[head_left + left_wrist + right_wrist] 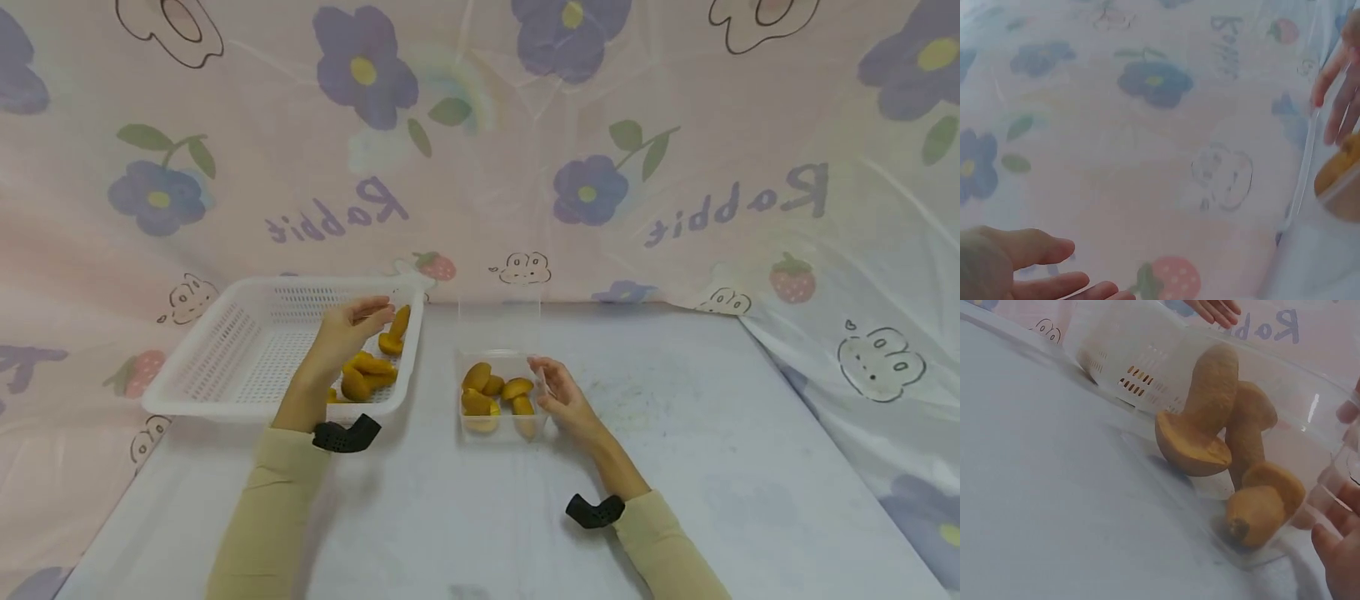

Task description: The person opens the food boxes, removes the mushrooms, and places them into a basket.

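Observation:
My left hand [351, 327] is over the right part of a white plastic basket [251, 410]. Its fingers look relaxed and hold nothing, as the left wrist view also shows. Below and beside it, several yellow-brown mushrooms [362, 382] lie along the basket's right side. A clear plastic box [495, 427] stands to the right of the basket with its lid [498, 325] raised at the back. Inside are several mushrooms [1200, 412] with thick stems. My right hand [567, 400] rests against the box's right side, fingers loosely bent along the wall.
A white cloth [675, 500] covers the table, with small specks to the right of the box. Behind it hangs a pink curtain [480, 167] printed with flowers and rabbits. Each wrist wears a black band piece [347, 434].

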The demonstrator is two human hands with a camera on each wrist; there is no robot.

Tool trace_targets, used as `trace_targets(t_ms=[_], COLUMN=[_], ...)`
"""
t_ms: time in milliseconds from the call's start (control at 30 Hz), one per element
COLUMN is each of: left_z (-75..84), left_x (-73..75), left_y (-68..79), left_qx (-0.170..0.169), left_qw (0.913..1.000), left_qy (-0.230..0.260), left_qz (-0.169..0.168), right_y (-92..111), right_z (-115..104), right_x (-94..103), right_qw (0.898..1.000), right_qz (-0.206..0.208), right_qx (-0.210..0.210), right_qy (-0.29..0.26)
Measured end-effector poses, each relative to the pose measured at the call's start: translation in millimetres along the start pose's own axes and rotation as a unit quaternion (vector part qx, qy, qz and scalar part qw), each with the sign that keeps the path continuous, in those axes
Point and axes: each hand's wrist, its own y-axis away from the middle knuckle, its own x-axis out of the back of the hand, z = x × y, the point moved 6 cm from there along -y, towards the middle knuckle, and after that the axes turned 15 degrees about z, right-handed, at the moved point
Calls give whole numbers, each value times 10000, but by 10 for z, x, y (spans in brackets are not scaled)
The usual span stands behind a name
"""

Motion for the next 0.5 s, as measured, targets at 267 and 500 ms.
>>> trace_targets(t_ms=[267, 500], left_z=[91, 150], left_x=[-350, -652], left_y=[190, 359], left_qx=[-276, -636], left_qw=[9992, 9974], left_qy=[128, -60], left_qz=[-260, -333], right_y=[-21, -27], right_z=[-12, -29], right_x=[-8, 5], right_qw=[9998, 9997], right_qz=[30, 61], right_qx=[-22, -9], right_qy=[208, 232])
